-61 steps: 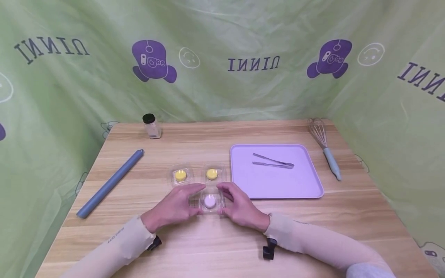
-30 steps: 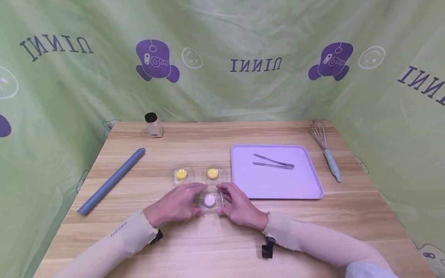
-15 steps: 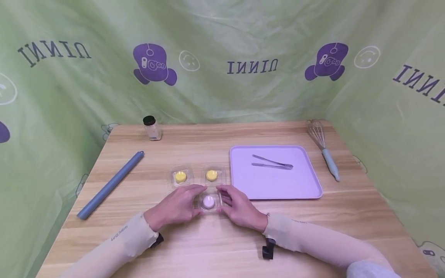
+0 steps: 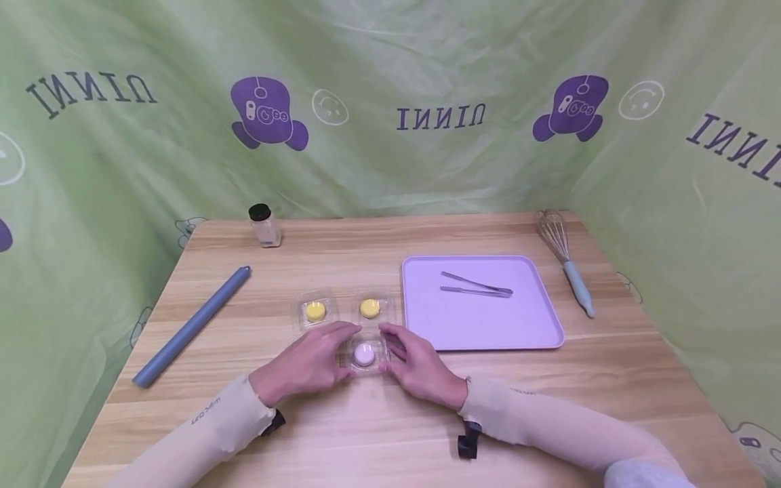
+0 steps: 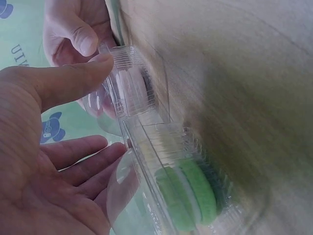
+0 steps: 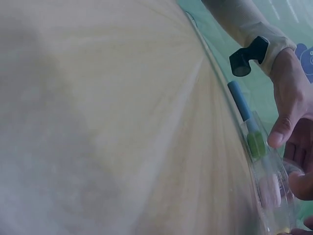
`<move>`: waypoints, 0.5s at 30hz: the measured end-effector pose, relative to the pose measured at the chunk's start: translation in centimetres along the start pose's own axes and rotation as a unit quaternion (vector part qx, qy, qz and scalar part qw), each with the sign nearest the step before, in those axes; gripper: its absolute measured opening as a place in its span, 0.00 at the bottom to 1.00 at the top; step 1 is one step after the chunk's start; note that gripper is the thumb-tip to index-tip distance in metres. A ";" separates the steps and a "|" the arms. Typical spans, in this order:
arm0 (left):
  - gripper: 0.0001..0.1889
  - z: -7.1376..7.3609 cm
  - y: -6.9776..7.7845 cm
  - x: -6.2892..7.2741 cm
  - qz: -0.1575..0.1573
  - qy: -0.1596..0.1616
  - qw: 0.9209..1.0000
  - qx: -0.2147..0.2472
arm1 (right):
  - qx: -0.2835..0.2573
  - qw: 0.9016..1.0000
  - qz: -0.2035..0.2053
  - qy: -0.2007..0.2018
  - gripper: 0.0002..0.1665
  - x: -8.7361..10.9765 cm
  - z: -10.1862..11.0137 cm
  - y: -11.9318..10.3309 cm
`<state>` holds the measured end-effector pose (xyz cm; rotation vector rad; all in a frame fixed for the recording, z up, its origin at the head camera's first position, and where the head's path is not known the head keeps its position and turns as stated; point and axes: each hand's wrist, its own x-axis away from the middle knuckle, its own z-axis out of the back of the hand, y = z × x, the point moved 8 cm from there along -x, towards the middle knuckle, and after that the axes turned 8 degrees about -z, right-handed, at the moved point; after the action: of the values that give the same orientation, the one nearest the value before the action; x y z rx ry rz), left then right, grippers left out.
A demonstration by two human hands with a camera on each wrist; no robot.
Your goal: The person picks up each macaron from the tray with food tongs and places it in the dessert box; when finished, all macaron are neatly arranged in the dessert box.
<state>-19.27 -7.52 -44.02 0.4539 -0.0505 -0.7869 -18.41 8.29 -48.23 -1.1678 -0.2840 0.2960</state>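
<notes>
In the head view, a clear plastic box holding a lilac macaron sits between the two hands. My left hand grips its left side, thumb at the near corner and fingers toward the far one. On the opposite side my right hand holds it the same way. Just behind are two more clear boxes, each with a yellow macaron: a left one and a right one. A green macaron in its own box shows in the left wrist view; my left hand mostly hides it from the head camera.
Right of the boxes lies a lilac tray bearing metal tongs. Beyond it is a whisk with a blue handle. A blue rolling pin lies at the left, and a black-lidded jar stands at the back left.
</notes>
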 end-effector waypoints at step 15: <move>0.40 2.4 0.2 -0.1 0.002 0.041 0.999 0.006 | -0.026 0.999 0.021 0.027 0.42 0.5 2.2 -1.6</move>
<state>-19.72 -8.20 -41.74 0.4975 0.0196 -0.7629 -18.66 9.75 -45.96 -1.2318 -0.2218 0.2952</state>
